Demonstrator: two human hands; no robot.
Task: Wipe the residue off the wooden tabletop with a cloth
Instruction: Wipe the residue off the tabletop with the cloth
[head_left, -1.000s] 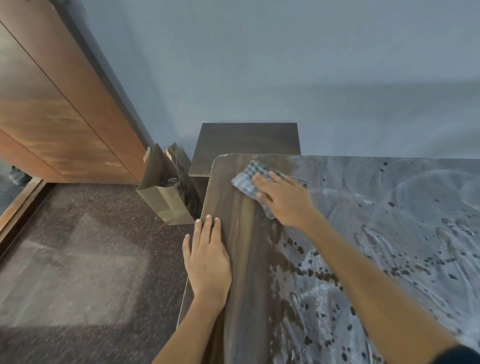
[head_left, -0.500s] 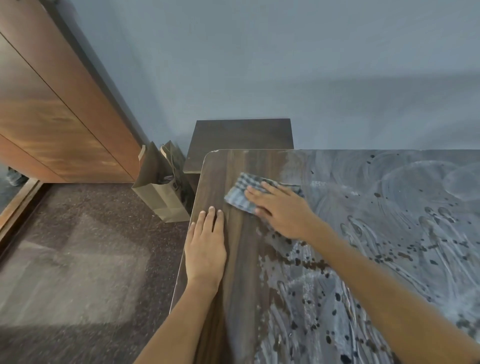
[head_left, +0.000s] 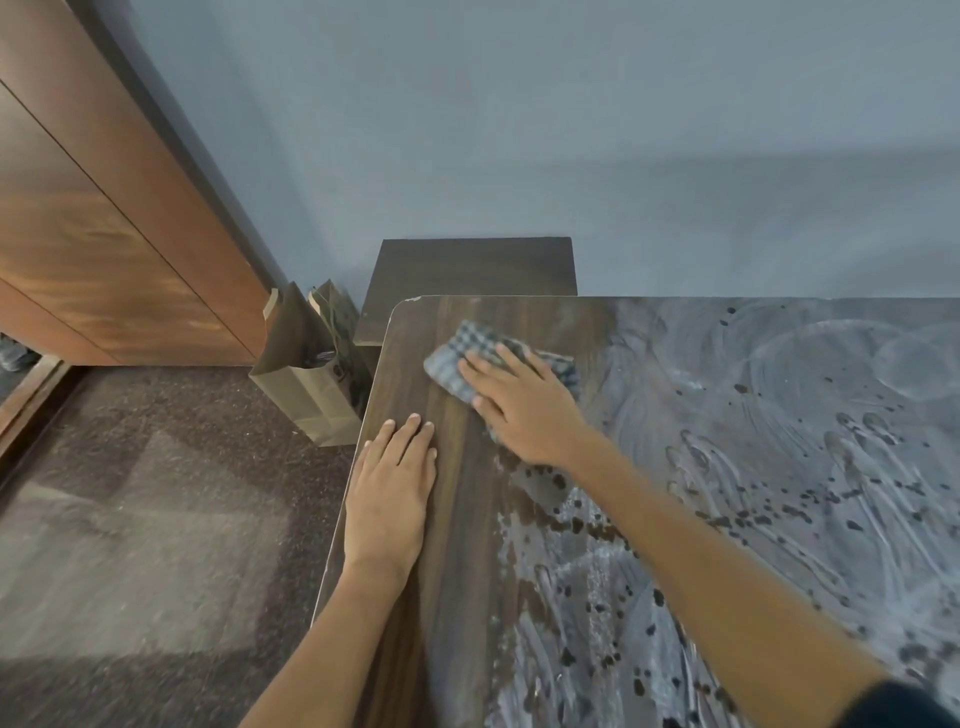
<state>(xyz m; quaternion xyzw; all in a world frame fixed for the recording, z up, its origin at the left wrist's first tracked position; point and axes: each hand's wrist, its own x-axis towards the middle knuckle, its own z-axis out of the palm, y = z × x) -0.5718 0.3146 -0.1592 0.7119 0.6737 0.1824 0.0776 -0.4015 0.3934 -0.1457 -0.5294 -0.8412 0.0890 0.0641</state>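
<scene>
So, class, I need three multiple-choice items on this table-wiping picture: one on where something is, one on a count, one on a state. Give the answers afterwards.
1. Where does the checked cloth lie?
A. on the floor
B. near the tabletop's far left corner
C. in the paper bag

2. How many hands touch the tabletop or cloth?
A. none
B. one
C. two

3. The tabletop's right part is:
A. smeared with whitish residue
B. wiped clean
C. under a tablecloth

Answers: B, the cloth sits under the right hand by that corner; C, the left hand lies flat too; A, the residue streaks show.
</scene>
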